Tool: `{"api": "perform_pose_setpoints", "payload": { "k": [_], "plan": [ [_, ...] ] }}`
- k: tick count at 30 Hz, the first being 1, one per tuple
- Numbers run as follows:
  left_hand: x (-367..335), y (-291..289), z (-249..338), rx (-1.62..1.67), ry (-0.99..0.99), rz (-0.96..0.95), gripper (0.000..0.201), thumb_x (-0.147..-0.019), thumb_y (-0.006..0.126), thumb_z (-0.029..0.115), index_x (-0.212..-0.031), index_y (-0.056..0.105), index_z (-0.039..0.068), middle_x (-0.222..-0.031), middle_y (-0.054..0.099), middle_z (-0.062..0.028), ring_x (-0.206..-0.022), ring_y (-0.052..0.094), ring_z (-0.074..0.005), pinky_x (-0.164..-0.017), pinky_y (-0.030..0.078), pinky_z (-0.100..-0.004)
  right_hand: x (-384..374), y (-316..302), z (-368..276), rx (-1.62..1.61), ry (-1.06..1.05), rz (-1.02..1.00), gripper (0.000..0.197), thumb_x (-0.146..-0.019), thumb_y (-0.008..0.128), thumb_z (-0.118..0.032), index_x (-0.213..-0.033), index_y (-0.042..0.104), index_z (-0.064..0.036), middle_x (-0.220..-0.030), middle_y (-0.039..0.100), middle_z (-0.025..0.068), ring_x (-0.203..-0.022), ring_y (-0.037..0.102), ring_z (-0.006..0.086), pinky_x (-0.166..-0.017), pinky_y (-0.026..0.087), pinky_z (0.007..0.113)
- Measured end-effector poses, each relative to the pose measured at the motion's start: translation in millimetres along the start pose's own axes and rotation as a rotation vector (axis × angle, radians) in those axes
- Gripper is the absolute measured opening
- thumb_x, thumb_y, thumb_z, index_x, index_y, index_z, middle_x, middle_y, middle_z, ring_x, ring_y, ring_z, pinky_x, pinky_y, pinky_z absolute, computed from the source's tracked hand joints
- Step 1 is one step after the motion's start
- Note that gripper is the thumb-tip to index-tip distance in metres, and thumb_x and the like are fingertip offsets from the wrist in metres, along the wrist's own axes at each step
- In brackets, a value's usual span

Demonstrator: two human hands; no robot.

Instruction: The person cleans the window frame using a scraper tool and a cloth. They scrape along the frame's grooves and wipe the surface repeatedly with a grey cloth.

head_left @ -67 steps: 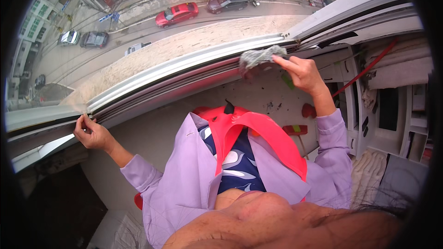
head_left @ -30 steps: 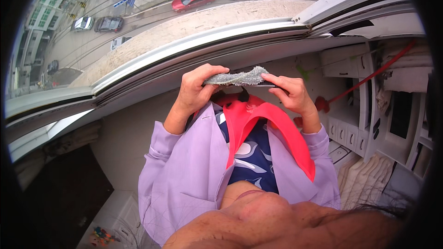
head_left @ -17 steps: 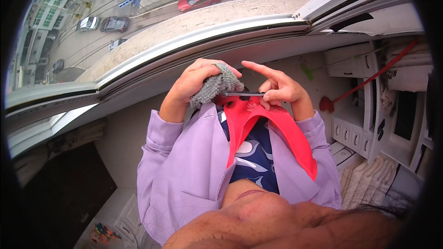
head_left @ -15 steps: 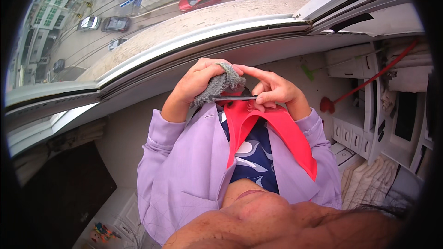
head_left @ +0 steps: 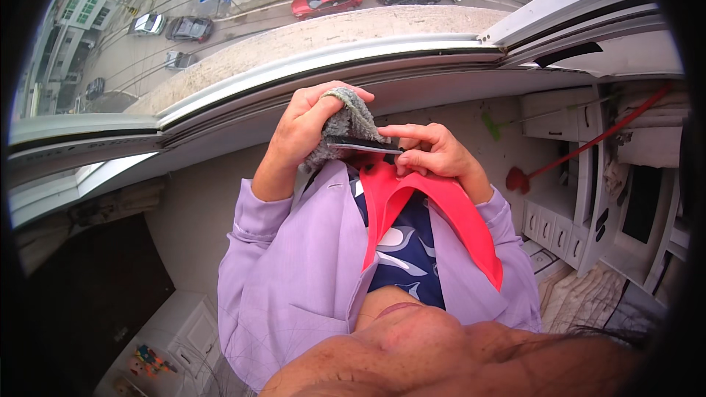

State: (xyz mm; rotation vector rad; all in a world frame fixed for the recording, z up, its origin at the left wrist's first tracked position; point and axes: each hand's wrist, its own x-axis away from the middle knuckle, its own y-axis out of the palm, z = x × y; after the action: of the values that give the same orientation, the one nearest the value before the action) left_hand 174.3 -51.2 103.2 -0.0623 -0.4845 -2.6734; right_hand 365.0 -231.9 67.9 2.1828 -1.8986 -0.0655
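Observation:
My left hand [head_left: 303, 126] is closed around a bunched grey cloth [head_left: 354, 112] whose upper edge is folded over. The cloth hangs behind and beside a thin black slab [head_left: 360, 145] with a pale silvery edge, phone-like in shape. My right hand [head_left: 440, 151] pinches the slab's right end between thumb and fingers. Its index finger stretches left to the cloth's lower right edge. Both hands are raised in front of my chest, above the red fabric [head_left: 393, 192] that hangs over my lilac jacket [head_left: 294, 257]. The slab's far side is hidden by the cloth.
A window frame [head_left: 323, 54] with a sill track runs just beyond my hands, with a street and parked cars far below. To the right are a red long-handled tool [head_left: 573, 145], a green-headed one [head_left: 491, 125] and white drawers [head_left: 555, 226]. A white cabinet [head_left: 193, 338] stands lower left.
The black slab has tilted, so more of its dark face shows. My left hand and the cloth have shifted slightly up and the cloth is spread more. My right hand has moved a little left.

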Motion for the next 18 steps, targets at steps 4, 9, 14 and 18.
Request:
{"api": "perform_pose_setpoints", "payload": {
  "k": [4,9,14,18],
  "plan": [
    [0.1,1.2,1.4,0.049,0.029,0.003,0.033,-0.094,0.042,0.009,-0.111,0.065,-0.006,-0.092,0.068,-0.0086,-0.084,0.064,-0.0119,-0.078,0.050,-0.0236,-1.0,-0.4,1.5,-0.084,0.052,-0.014,0.048,-0.085,0.055,0.007,-0.133,0.056,0.0013,-0.069,0.065,0.0105,-0.052,0.052,0.0071,-0.051,0.041,0.020],
    [2.3,-1.2,1.5,0.020,0.063,-0.005,0.034,-0.093,0.042,0.010,-0.112,0.065,-0.007,-0.098,0.068,-0.0097,-0.086,0.063,-0.0121,-0.079,0.050,-0.0247,-4.9,-2.3,6.1,-0.188,0.076,-0.076,0.055,-0.086,0.057,0.004,-0.139,0.047,0.0010,-0.071,0.064,0.0086,-0.053,0.050,0.0062,-0.051,0.040,0.020],
    [2.2,7.8,7.5,0.005,0.066,-0.064,0.034,-0.092,0.042,0.010,-0.112,0.065,-0.006,-0.100,0.067,-0.0095,-0.087,0.062,-0.0118,-0.080,0.049,-0.0246,-23.8,9.5,14.7,-0.348,0.133,-0.268,0.063,-0.089,0.059,-0.001,-0.147,0.034,0.0007,-0.076,0.064,0.0038,-0.054,0.047,0.0038,-0.051,0.038,0.019],
    [6.7,3.1,9.3,-0.027,0.034,-0.040,0.033,-0.092,0.043,0.009,-0.112,0.064,-0.006,-0.099,0.067,-0.0075,-0.088,0.060,-0.0100,-0.080,0.048,-0.0222,-20.4,6.3,6.0,-0.230,0.176,-0.189,0.041,-0.090,0.060,0.000,-0.130,0.056,0.0038,-0.076,0.065,0.0047,-0.055,0.047,0.0036,-0.050,0.038,0.019]
  ]
}}
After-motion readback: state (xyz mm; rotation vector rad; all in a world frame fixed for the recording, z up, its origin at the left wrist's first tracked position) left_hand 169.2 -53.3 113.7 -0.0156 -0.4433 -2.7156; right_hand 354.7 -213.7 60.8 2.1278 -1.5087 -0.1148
